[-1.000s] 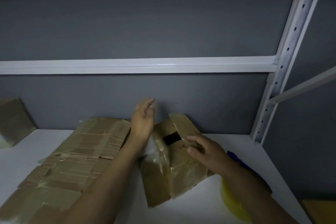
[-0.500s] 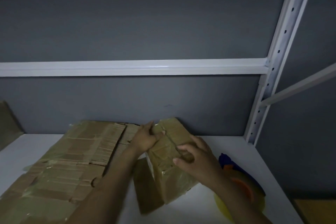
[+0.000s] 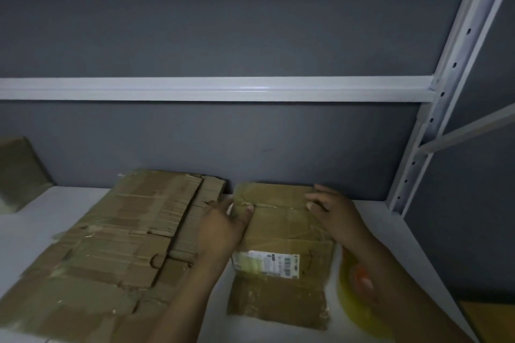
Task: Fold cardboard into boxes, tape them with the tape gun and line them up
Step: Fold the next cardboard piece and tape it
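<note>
Head view: I have the box (image 3: 281, 231) on the shelf (image 3: 64, 203) by the back wall (image 3: 250, 133), left grip (image 3: 223, 227) clamped on its top left edge, right grip (image 3: 334, 211) curled over the far right corner (its top looks pressed flat). Folding seems nearly done; taping comes next, so the right must let go for the tape gun (image 3: 355, 287), half hidden under that forearm (image 3: 395, 276). Flat cardboard (image 3: 119, 245) crowds the left.
</note>
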Motion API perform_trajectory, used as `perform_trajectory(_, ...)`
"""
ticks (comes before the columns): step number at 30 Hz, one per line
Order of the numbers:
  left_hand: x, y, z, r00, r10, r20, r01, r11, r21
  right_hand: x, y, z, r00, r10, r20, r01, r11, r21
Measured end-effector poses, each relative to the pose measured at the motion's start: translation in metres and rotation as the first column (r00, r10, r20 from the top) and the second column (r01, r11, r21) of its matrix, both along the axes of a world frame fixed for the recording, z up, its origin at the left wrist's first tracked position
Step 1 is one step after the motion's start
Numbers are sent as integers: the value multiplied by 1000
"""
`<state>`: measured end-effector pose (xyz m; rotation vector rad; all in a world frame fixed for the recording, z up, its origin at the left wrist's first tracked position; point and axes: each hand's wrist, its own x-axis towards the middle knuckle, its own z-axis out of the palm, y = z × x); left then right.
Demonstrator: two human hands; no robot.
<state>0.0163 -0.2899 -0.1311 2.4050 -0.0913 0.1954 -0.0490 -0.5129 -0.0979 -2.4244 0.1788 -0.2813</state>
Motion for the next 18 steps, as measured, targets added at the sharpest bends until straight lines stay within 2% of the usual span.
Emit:
perform_trajectory(4, -13, 2, -8, 999, 32, -10, -33, 996, -85, -9, -3, 3, 997, 65, -43, -63, 997, 48)
perform_trajectory(8, -18, 1, -1, 997, 7, 76, -3, 999, -50, -22, -4, -1, 987, 116, -110, -116, 993, 13)
perform_trajectory(11, -19, 6, 6, 995, -44, 87, 43, 999, 14, -24, -2, -4, 990, 83, -114, -97, 988, -123)
perform_trajectory(13, -17, 9, 11, 994, -83, 66, 75, 991, 111, -22, 2, -6, 993, 80, -90, -96, 975, -198)
perform_trajectory(15, -18, 7, 17, 991, -110, 70, 87, 958, 273, -20, 5, -7, 992, 78, -94, -93, 983, -161)
perform_trajectory(16, -21, 5, 19, 989, -106, 105, 62, 933, 354, -20, 5, -8, 993, 77, -95, -89, 988, -130)
perform_trajectory(18, -27, -3, 20, 965, -128, 231, 23, 913, 408, -21, 2, -9, 994, 79, -80, -87, 991, -100)
